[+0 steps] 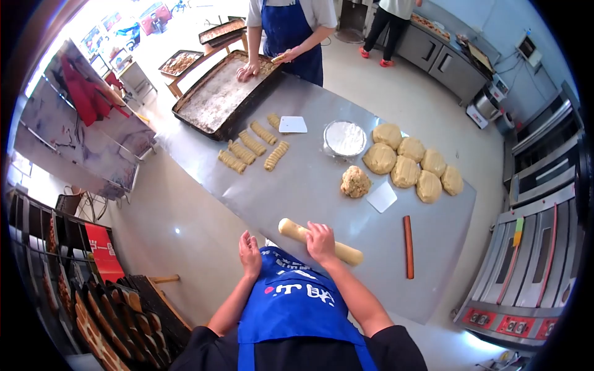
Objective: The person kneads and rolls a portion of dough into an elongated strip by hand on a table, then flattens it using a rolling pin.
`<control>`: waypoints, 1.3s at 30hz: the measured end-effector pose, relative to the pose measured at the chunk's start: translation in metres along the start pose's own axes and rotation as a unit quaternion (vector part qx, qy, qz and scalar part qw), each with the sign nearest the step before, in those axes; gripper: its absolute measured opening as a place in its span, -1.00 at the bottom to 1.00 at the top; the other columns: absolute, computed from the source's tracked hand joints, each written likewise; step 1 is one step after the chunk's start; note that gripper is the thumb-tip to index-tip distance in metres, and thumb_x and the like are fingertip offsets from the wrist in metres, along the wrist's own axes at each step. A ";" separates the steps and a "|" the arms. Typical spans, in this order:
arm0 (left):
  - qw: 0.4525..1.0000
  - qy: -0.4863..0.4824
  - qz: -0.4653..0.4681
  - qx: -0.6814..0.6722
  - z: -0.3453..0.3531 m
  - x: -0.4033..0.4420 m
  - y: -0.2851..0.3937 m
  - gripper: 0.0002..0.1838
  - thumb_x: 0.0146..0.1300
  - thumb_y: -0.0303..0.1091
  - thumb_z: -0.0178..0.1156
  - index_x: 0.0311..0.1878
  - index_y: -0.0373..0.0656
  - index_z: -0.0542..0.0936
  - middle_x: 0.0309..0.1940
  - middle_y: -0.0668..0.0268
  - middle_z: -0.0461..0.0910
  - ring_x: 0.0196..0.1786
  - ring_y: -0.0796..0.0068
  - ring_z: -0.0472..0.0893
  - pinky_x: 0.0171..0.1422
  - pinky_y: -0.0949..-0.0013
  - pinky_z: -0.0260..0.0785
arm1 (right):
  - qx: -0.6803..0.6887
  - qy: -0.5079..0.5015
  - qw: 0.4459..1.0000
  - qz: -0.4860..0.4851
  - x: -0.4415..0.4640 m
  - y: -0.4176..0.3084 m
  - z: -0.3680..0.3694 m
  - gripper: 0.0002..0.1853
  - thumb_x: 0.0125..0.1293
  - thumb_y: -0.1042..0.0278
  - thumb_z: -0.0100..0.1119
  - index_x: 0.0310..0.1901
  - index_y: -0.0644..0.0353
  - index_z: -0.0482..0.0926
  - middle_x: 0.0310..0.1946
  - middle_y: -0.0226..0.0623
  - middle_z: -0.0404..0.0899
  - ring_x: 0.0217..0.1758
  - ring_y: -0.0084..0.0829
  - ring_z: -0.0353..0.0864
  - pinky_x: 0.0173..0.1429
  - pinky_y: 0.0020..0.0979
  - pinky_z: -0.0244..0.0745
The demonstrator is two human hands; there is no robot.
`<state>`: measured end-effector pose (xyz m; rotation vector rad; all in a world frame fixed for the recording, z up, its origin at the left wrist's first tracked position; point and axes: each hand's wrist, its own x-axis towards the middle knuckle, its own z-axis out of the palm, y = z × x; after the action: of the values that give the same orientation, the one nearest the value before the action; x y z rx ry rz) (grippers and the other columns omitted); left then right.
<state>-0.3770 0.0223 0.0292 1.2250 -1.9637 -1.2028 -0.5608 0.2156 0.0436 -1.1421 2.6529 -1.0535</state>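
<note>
A pale dough log (349,254) lies slantwise near the front edge of the metal table. My right hand (320,243) rests on the middle of the log, its fingers over the top. Off the log's left end, beside the blue apron, my left hand (250,253) is raised with nothing in it and its fingers apart. Beyond the log sit a lump of crumbly filling (355,182) and a white scraper (382,197). A brown rolling pin (408,247) lies to the right. Several smooth dough balls (405,171) are grouped at the back right, near a bowl with a white top (344,138).
Several ridged dough pieces (250,143) and another white scraper (292,124) lie at the back left. Behind them, a co-worker's hand touches a large black-rimmed tray (216,133). Another person stands farther back. Ovens (526,266) line the right side; racked trays (117,315) stand at lower left.
</note>
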 end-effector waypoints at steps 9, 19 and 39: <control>0.999 -0.025 0.025 0.023 0.012 -0.015 -0.013 -0.56 0.70 -0.26 0.14 0.47 -0.30 0.49 0.28 -0.10 0.67 0.18 0.12 0.74 0.29 0.15 0.61 | -0.131 0.009 0.982 0.135 -0.043 0.041 -0.018 -0.63 0.57 0.04 0.23 0.09 0.19 0.73 -0.16 -0.08 0.82 0.05 -0.05 0.79 0.46 0.11 0.35; 0.995 0.034 -0.070 -0.055 -0.031 -0.061 -0.040 -0.58 0.73 -0.24 0.11 0.46 -0.29 0.49 0.10 0.10 0.73 0.04 0.32 0.78 0.21 0.27 0.64 | -0.162 -0.072 0.963 0.201 -0.010 0.048 -0.021 -0.45 0.64 -0.10 0.10 -0.33 0.17 0.83 -0.36 0.02 0.82 -0.22 0.09 0.81 0.44 0.04 0.44; 0.903 0.293 -0.274 -0.152 -0.185 -0.063 -0.133 -0.55 0.79 -0.12 0.00 0.45 -0.28 0.44 0.12 0.05 0.71 -0.11 0.34 0.82 0.07 0.30 0.71 | -0.224 -0.169 0.926 0.254 0.017 0.017 -0.014 -0.45 0.66 -0.18 0.04 -0.02 0.11 0.87 -0.22 0.05 0.83 -0.08 0.23 0.77 0.17 0.15 0.57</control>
<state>-0.1470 -0.0231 -0.0009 1.7680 -0.9799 -1.1437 -0.5874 0.2206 0.0472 -0.5378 2.7217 -0.1495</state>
